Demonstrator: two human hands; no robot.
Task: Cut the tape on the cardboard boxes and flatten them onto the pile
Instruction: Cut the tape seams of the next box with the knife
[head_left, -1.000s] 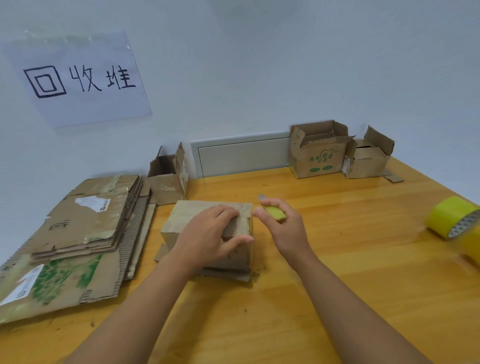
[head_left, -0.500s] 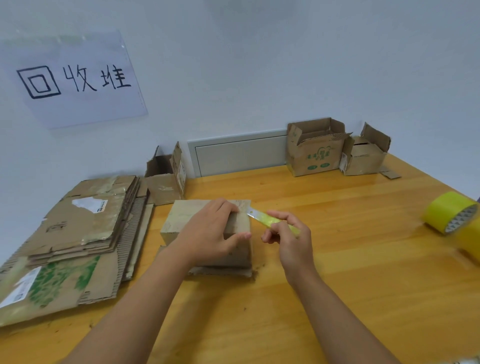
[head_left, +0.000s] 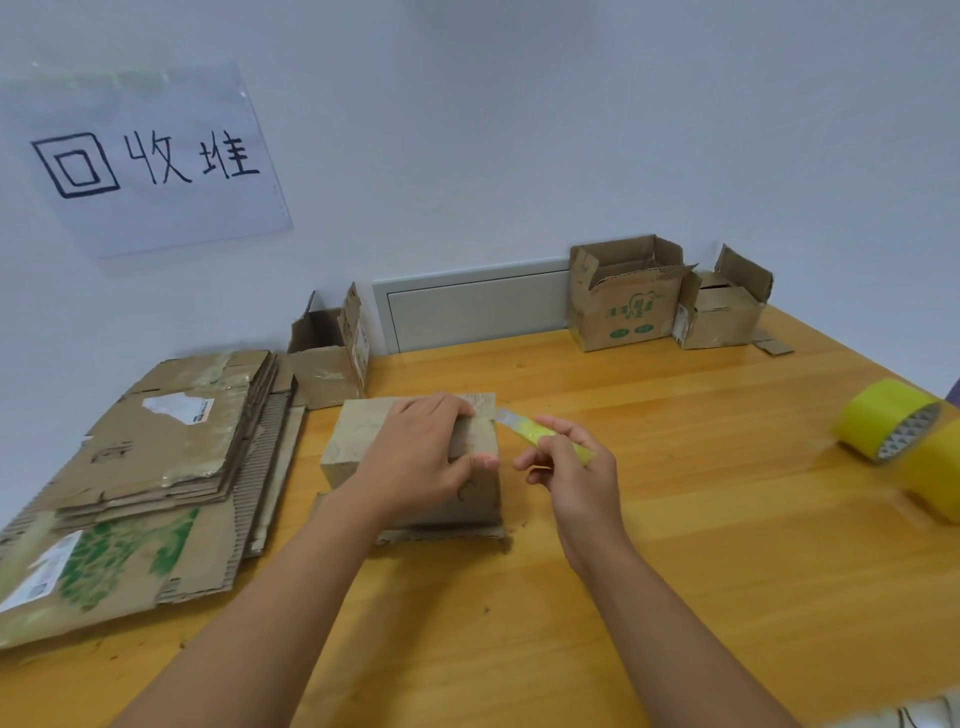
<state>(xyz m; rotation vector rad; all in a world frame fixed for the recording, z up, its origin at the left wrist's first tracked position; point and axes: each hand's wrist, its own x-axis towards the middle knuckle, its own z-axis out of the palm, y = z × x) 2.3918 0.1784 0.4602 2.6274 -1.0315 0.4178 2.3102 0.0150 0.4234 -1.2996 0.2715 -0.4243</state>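
Box (head_left: 363, 436) mid-table beside pile (head_left: 156, 452); left hand (head_left: 415, 462) clamps its top. Right hand (head_left: 576, 473) pinches knife (head_left: 540, 432), blade at the box's right top edge. Slip risk: thumb sits near cut line.

Matt brown cardboard box (head_left: 415, 431); glossy varnished wood table (head_left: 675, 519); shiny yellow tape rolls (head_left: 893, 426); plastic-handled knife (head_left: 545, 434) w/ metal blade.

Both forearms bare to frame edge; no sleeves, watch, rings.
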